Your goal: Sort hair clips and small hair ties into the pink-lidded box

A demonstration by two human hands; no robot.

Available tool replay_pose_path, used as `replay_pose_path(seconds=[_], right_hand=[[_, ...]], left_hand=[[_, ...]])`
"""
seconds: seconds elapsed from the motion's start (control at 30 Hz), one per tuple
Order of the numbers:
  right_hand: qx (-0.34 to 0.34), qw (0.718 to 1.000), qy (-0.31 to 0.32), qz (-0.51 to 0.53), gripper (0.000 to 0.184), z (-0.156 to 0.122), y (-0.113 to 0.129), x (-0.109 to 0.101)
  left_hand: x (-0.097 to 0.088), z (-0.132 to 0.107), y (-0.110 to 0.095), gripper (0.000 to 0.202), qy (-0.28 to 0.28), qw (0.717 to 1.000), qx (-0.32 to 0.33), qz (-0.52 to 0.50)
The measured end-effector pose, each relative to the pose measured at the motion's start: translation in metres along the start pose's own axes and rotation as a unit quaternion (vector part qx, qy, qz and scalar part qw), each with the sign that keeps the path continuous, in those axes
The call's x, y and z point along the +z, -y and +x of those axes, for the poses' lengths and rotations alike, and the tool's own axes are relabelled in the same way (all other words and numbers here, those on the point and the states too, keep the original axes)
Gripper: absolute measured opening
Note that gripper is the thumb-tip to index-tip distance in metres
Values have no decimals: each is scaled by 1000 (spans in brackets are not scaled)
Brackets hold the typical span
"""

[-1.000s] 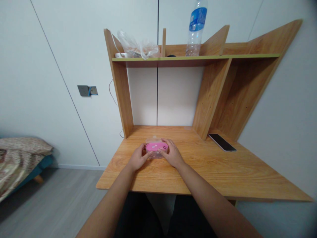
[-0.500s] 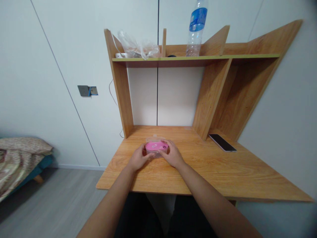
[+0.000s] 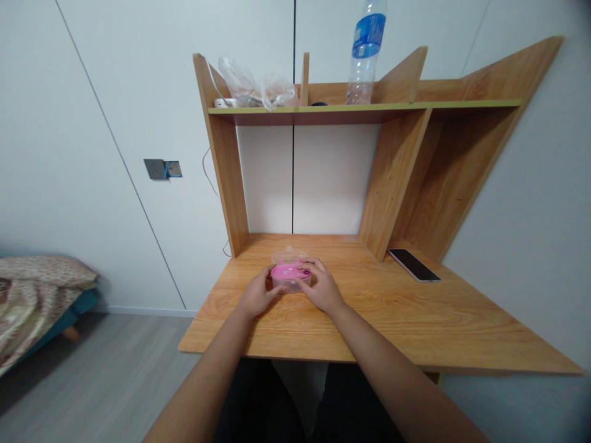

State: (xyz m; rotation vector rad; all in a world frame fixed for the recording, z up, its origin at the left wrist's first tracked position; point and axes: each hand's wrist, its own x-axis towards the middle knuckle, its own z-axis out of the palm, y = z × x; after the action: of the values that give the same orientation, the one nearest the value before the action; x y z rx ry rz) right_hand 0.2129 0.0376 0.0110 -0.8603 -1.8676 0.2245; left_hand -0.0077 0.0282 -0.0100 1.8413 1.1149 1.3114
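A small oval clear plastic box sits on the desk in front of me. Pink with small marks on its top, an oval piece fills the box's opening. Behind it the clear lid stands tilted back. My left hand grips the box's left end, thumb along the front wall. At the right end, my right hand holds the box with its thumb at the front, while its fingers reach over the pink top. The fingertips of my left hand are partly hidden behind the box.
The wooden desk carries a phone at the right, by the shelf's upright. On the shelf above are a plastic bag, a white device with a cable and a tall bottle. A bed stands left.
The fingers of my right hand have shifted inward over the pink top. The clear lid behind stands a little higher. My left hand keeps its hold.
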Motion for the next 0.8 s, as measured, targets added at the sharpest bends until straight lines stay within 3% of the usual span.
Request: replay_pose_path(seconds=[0.13, 0.43, 0.8], right_hand=[[-15, 1000, -2, -4, 14, -1, 2, -1], [-27, 1000, -10, -12, 10, -2, 1, 0], [-42, 999, -27, -22, 11, -1, 6, -1]], left_hand=[[0, 0, 1, 65, -5, 1000, 4, 11], [-2, 0, -2, 64, -6, 999, 16, 45], [-2, 1, 8, 71, -51, 997, -3, 51]])
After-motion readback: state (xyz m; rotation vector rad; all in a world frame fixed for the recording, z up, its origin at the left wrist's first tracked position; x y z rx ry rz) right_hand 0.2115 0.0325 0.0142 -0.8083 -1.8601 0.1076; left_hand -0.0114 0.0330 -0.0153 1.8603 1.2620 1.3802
